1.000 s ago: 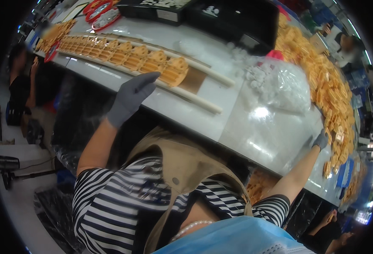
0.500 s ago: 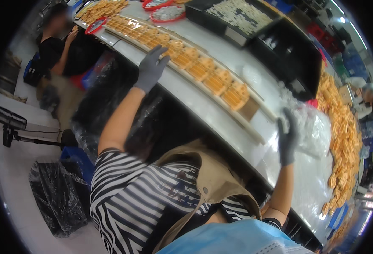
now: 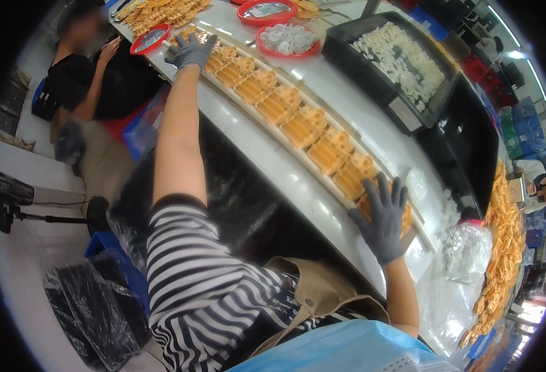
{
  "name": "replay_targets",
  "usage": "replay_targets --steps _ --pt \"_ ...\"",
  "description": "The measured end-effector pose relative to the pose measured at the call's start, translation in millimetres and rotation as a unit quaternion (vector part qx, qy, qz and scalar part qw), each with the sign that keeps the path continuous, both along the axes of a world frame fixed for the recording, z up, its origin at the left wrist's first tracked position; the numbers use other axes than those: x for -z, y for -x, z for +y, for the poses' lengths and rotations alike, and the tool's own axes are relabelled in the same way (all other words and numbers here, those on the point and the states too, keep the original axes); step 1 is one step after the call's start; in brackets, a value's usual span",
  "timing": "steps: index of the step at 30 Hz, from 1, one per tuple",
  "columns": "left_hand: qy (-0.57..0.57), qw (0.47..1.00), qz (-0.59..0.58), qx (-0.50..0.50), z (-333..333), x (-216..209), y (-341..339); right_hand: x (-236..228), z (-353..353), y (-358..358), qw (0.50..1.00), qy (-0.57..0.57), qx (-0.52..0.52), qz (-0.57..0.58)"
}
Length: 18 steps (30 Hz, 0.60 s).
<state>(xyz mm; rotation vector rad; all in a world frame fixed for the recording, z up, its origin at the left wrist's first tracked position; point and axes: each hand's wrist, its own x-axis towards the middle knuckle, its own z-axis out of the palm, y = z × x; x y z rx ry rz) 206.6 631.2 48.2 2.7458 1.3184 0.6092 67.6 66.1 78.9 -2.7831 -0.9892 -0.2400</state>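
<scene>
Both my hands wear grey gloves. A row of orange plastic pieces, each with rounded knobs at one end and ridges at the other, lies in a long pale-edged tray on the white table. Over the far left end of that row, my left hand spreads its fingers. My right hand lies at the near right end, fingers apart, covering part of the last pieces. Neither hand grips anything; contact under the left palm is hidden.
Behind the row stand a black bin of white pieces, another black bin and a red bowl of clear pieces. A clear plastic bag and a heap of orange pieces lie right. A co-worker sits left.
My left hand has moved farther along the row to its far left end. The right hand has come left from beside the tray onto the row's near end. The view has shifted.
</scene>
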Motion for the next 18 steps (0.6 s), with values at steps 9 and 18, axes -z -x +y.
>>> replay_targets --steps 9,18 --pt "-0.058 0.996 0.066 0.021 80.8 9.7 -44.5 8.8 11.7 -9.7 0.998 0.046 0.032 0.04" --pt "0.074 0.994 0.075 0.034 97.0 11.4 -35.1 11.0 14.0 -8.2 0.998 0.043 0.008 0.041"
